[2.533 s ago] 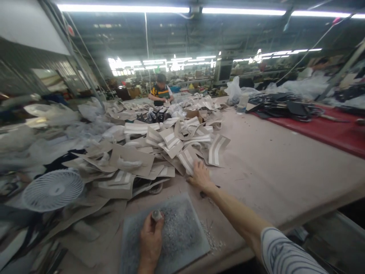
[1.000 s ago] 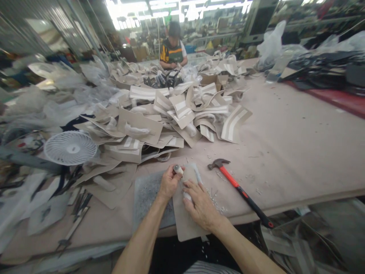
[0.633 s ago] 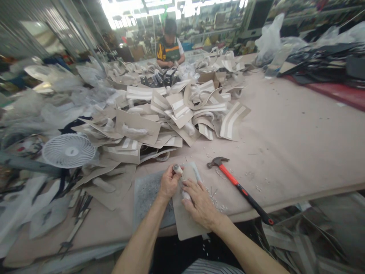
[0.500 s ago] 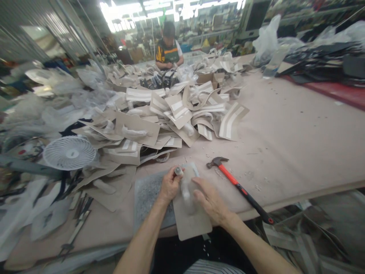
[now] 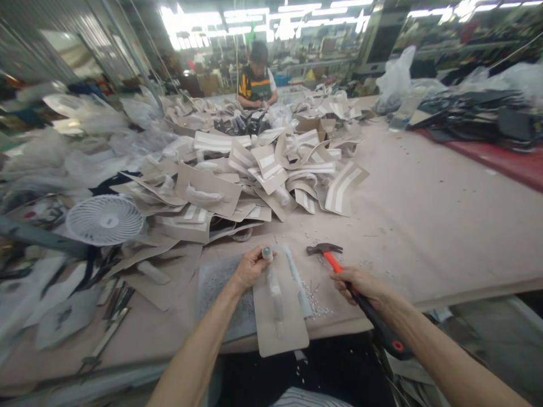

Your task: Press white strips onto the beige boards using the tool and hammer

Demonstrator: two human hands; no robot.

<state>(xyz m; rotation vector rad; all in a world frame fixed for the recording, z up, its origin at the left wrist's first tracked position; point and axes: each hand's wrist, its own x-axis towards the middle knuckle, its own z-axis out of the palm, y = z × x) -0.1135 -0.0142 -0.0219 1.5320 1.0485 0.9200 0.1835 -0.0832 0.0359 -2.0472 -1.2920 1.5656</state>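
Note:
My left hand (image 5: 249,268) is closed around a short metal punch-like cylinder (image 5: 267,253), held upright near the far end of a beige panel (image 5: 292,330). A handle wrapped in clear plastic (image 5: 275,291) runs along the middle of this panel. Beneath the panel lies a grey speckled slab (image 5: 227,288), partly covered. My right hand (image 5: 360,285) wraps round the handle of a claw hammer (image 5: 333,260) with a red and black grip. The hammer's head points away and left; whether it touches the table I cannot tell. Small white bits (image 5: 316,302) are scattered beside the slab.
A large heap of beige panels (image 5: 216,189) covers the table ahead. At left are a white fan (image 5: 106,220) and long metal tools (image 5: 106,339). Dark pieces (image 5: 479,113) rest on a red board at far right. A person (image 5: 257,82) sits across the table.
My right hand has left the panel, moved right and taken hold of the hammer's handle. My left hand stays on the cylinder at the panel's far end. The view has shifted slightly.

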